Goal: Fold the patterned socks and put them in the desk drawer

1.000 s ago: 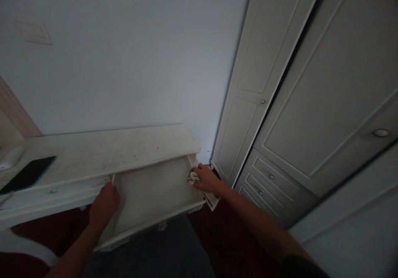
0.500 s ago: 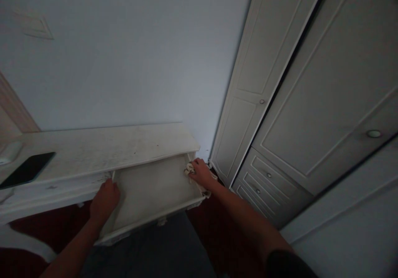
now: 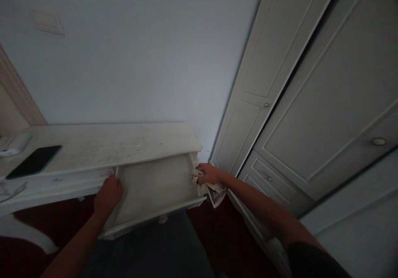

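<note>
A white drawer (image 3: 157, 182) is pulled out from a worn white table (image 3: 102, 143); its bottom looks bare. My left hand (image 3: 108, 193) is closed round the drawer's left side wall near the tabletop edge. At the opposite side, my right hand (image 3: 209, 174) grips a crumpled pale cloth (image 3: 214, 193) with dark marks. The cloth lies against the drawer's right side wall, and its loose end hangs outside the drawer. My right fingertips are partly hidden in its folds.
On the tabletop's left lie a dark phone or tablet (image 3: 34, 161) and a white device (image 3: 15, 144). A white wardrobe (image 3: 264, 83) with knobs stands at the right. Below the drawer is a dark grey surface (image 3: 155, 245), beside a dark red floor (image 3: 224, 232).
My right hand has shifted slightly right and down along the drawer's right side, and more of the cloth now hangs outside. The left hand keeps its hold. The view has tilted a little.
</note>
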The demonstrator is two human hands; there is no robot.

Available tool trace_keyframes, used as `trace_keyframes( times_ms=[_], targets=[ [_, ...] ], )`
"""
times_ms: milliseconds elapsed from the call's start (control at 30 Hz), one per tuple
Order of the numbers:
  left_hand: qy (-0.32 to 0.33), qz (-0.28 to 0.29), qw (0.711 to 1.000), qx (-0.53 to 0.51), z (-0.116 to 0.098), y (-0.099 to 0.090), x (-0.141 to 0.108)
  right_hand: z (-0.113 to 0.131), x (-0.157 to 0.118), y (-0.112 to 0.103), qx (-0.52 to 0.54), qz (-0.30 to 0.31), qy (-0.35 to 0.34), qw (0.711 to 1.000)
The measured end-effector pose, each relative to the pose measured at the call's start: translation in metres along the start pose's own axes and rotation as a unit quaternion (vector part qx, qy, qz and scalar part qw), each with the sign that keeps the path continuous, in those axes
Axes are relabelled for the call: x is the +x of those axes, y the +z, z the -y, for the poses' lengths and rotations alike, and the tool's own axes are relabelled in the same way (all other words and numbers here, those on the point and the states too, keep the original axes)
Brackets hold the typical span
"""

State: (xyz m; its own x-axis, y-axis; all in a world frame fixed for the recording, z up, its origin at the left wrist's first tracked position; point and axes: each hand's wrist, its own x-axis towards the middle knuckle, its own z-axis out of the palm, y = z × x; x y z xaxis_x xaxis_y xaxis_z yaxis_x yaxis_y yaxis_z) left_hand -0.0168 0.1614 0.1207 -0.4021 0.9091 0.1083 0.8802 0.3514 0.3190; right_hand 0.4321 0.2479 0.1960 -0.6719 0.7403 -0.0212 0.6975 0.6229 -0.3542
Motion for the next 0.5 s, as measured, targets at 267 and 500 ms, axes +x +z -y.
trace_keyframes(
  times_ms=[267, 500],
  targets=[
    [-0.003, 0.000, 1.000, -0.019, 0.002, 0.003, 0.003, 0.048, -0.050, 0.027, 0.034, -0.031, -0.068, 0.997],
    [-0.017, -0.014, 0.999, -0.045, 0.009, 0.012, 0.006, 0.123, 0.005, 0.104, -0.109, -0.032, -0.151, 0.982]
  ],
)
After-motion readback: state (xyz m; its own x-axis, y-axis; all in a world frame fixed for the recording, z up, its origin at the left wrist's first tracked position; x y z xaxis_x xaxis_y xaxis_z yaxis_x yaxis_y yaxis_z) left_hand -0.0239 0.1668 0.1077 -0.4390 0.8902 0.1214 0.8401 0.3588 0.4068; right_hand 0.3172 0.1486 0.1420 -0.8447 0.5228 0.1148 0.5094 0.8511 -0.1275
